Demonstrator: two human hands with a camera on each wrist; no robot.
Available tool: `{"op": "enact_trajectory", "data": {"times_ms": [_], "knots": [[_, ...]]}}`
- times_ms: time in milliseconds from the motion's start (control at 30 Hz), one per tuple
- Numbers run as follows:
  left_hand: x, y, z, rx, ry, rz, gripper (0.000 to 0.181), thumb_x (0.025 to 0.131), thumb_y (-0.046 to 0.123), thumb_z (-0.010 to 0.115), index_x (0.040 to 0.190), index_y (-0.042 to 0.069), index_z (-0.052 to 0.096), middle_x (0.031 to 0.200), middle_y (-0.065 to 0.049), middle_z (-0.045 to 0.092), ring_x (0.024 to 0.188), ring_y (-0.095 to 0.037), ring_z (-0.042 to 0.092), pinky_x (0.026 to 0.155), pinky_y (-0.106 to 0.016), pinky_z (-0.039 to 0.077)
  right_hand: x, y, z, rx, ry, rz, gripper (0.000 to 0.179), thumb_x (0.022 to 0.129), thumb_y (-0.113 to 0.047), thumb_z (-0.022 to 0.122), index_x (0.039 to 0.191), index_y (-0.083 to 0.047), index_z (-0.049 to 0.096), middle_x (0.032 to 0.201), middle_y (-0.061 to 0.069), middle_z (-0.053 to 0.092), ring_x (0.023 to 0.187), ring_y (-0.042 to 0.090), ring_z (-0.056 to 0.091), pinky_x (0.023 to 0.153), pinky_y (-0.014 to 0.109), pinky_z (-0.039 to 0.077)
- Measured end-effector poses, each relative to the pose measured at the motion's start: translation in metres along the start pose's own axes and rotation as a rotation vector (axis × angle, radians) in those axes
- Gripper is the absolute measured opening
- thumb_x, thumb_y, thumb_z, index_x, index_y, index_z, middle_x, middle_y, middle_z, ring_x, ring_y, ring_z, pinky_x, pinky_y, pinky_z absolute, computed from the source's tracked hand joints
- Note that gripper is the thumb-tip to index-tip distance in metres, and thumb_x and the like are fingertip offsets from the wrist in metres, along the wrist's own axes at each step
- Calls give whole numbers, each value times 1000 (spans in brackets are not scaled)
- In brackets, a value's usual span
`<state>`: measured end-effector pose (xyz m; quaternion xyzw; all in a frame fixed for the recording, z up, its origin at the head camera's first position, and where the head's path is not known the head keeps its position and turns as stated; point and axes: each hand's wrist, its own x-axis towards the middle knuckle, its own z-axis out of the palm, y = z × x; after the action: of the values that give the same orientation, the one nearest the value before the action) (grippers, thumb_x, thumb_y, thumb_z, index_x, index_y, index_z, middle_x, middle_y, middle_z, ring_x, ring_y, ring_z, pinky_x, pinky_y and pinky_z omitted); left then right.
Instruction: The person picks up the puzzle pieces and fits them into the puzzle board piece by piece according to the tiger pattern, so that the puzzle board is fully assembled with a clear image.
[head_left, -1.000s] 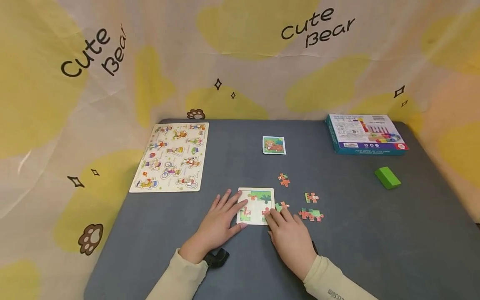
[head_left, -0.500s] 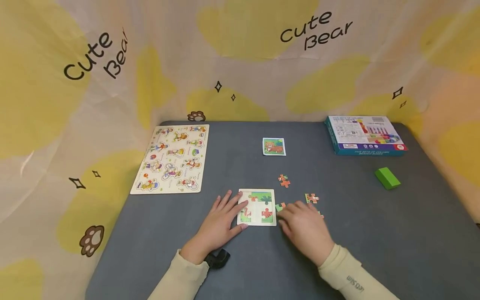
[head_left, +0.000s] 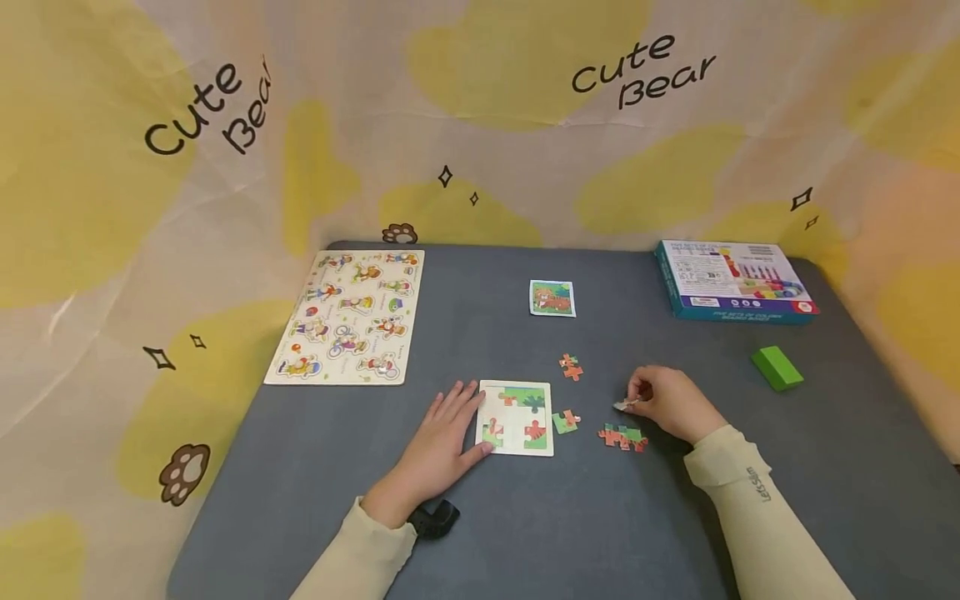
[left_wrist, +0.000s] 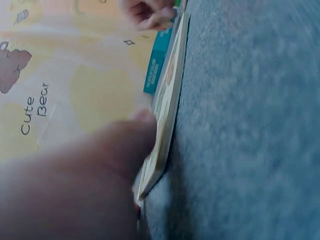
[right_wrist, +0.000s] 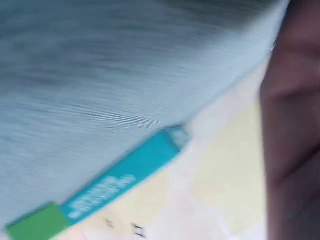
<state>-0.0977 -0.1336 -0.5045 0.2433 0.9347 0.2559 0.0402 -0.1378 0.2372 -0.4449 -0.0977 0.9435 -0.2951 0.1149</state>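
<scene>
My left hand [head_left: 435, 442] rests with spread fingers on the left edge of a small puzzle tray [head_left: 513, 417], and the thumb presses its lower rim. In the tray sit several pieces along the top and in both lower corners; the middle is bare. To the right of the tray, my right hand [head_left: 671, 404] pinches a puzzle piece [head_left: 626, 405] tilted up off the table, its picture side mostly hidden. Loose pieces lie nearby: a green and orange puzzle piece [head_left: 566, 422] beside the tray, an orange puzzle piece [head_left: 571, 367] farther back, and joined puzzle pieces [head_left: 623, 437] nearer me.
A picture card [head_left: 552, 298] lies at the back. At the left is a large board [head_left: 347, 318] with printed figures. A teal box [head_left: 738, 283] stands back right, with a green block [head_left: 777, 368] in front of it on the grey table [head_left: 825, 500].
My right hand has left the tray's lower right corner, moved right and picked up the puzzle piece lying there. The left hand stays on the tray.
</scene>
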Motion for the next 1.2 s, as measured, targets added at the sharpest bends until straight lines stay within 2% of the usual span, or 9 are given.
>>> {"op": "enact_trajectory", "data": {"times_ms": [67, 167, 300, 400, 533, 733, 933, 1033, 1200], "knots": [[0, 1, 1, 28, 3, -2, 80, 100, 38, 73, 161, 2, 37, 169, -14, 30, 159, -32, 17, 128, -53, 13, 0, -15, 2, 10, 33, -41, 19, 89, -6, 84, 85, -12, 66, 80, 1, 62, 76, 20, 55, 67, 35, 50], [0, 2, 3, 59, 19, -2, 80, 100, 36, 74, 160, -1, 37, 169, -15, 31, 159, -32, 19, 127, -53, 14, 5, -50, 11, 31, 46, -162, 12, 90, -7, 83, 89, -12, 73, 83, -2, 68, 74, 15, 58, 68, 33, 54], [0, 1, 2, 82, 29, 2, 79, 100, 37, 73, 160, -1, 38, 169, -13, 32, 159, -31, 19, 128, -52, 15, 20, -98, 41, 50, 18, -323, 7, 90, -9, 83, 91, -12, 78, 84, -6, 71, 73, 8, 60, 68, 28, 56], [1, 0, 1, 95, 28, 3, 80, 100, 40, 72, 160, 0, 38, 169, -12, 32, 159, -30, 19, 128, -51, 15, 33, -119, 63, 65, 3, -329, 8, 90, -10, 83, 91, -13, 76, 79, -7, 66, 69, 7, 58, 64, 27, 53], [2, 1, 1, 91, 17, -7, 80, 101, 42, 71, 162, 2, 37, 170, -11, 31, 159, -28, 18, 128, -49, 14, 44, -129, 83, 52, 4, -271, 14, 90, -9, 84, 88, -14, 71, 73, -7, 62, 61, 9, 54, 56, 27, 48], [-1, 3, -1, 89, 7, -13, 81, 101, 43, 70, 162, 2, 36, 170, -10, 31, 160, -28, 18, 128, -49, 13, 45, -132, 100, -85, 70, -260, 21, 88, -11, 86, 80, -15, 67, 68, -8, 58, 61, 10, 52, 55, 29, 45], [-2, 2, 0, 97, 12, -5, 80, 101, 44, 69, 161, 1, 37, 170, -11, 31, 159, -29, 18, 128, -50, 14, 39, -138, 109, -269, 166, -326, 15, 85, -17, 89, 82, -16, 74, 77, -5, 58, 69, 14, 55, 60, 33, 52], [-1, 1, 1, 101, 16, 1, 80, 101, 43, 69, 161, 1, 37, 170, -11, 30, 159, -28, 18, 128, -50, 14, 32, -140, 116, -396, 194, -408, 9, 84, -11, 88, 87, -16, 81, 83, -2, 64, 75, 17, 60, 69, 34, 58], [1, 0, 4, 126, 22, 1, 80, 101, 40, 71, 162, 2, 36, 170, -10, 30, 159, -27, 18, 128, -49, 14, 11, -140, 131, -649, 255, -519, 18, 89, -12, 83, 107, -9, 82, 103, 5, 71, 97, 23, 67, 87, 37, 59]]}}
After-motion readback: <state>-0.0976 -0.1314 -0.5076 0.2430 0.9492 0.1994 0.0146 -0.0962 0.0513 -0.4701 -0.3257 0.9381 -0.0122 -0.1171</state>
